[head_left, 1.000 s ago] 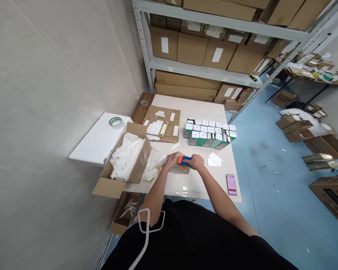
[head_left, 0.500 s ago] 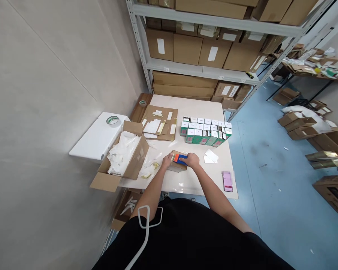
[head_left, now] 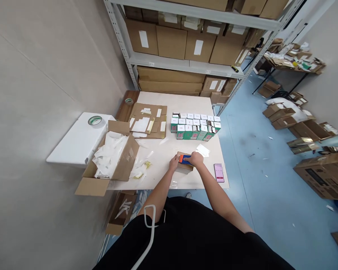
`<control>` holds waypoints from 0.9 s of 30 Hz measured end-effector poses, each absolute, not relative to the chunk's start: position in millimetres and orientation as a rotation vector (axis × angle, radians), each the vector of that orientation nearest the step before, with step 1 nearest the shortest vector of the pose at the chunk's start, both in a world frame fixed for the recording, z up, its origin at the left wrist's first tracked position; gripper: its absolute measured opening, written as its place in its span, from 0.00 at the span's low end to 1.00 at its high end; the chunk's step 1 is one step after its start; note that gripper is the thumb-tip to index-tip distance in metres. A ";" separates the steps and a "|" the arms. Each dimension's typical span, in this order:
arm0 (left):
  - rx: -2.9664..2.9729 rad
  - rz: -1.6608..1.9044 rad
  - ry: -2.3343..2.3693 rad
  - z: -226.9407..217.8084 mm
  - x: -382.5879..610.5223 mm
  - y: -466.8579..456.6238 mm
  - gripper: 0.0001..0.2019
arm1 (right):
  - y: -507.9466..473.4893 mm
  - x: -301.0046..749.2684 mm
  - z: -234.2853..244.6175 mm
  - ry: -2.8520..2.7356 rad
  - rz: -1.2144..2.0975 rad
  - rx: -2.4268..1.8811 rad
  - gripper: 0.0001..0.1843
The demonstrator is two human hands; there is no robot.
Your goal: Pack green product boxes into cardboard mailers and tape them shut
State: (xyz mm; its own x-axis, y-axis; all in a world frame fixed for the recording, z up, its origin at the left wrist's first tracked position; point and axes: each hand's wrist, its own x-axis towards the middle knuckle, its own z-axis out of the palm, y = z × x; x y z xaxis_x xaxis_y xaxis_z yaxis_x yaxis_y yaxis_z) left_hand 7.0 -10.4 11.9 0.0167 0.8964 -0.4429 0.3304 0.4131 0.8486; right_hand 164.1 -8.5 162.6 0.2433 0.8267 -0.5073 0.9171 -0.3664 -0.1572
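Note:
A small brown cardboard box (head_left: 184,170) rests near the front edge of the table. My left hand (head_left: 173,163) grips its left end, fingers closed around the side. Across the top of the box lies a blue-and-orange tool (head_left: 185,160) resembling a tape dispenser. My right hand (head_left: 196,159) is closed on the blue end of this tool; the fingers partly hide it. Just beyond the right hand are white cards (head_left: 203,150). Green-and-white cartons (head_left: 195,127) stand in rows farther back, several of them with raised flaps.
An open carton (head_left: 126,161) full of white packets stands left, beside a white surface with a tape roll (head_left: 94,120). Flattened cardboard (head_left: 154,112) lies at the back left. A phone (head_left: 219,173) lies near the right edge. Shelving with boxes (head_left: 171,41) rises behind.
The view has turned, so the surroundings appear farther left. Both hands, the box and the tool have shifted right across the table, closer to the white cards. Both holds remain.

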 end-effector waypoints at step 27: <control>1.285 0.450 1.576 4.1 -35.3 9.8 0.31 | -52.1 282.6 132.1 1.600 -0.915 2.519 0.28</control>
State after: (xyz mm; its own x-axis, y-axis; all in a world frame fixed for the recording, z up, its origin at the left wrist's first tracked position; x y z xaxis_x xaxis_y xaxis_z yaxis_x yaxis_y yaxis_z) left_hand -35.3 9.8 4.1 0.0774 0.8839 -0.4613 0.5068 0.3636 0.7817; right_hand 282.6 -52.1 132.1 0.3026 0.8213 -0.4837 0.8335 -0.4742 -0.2837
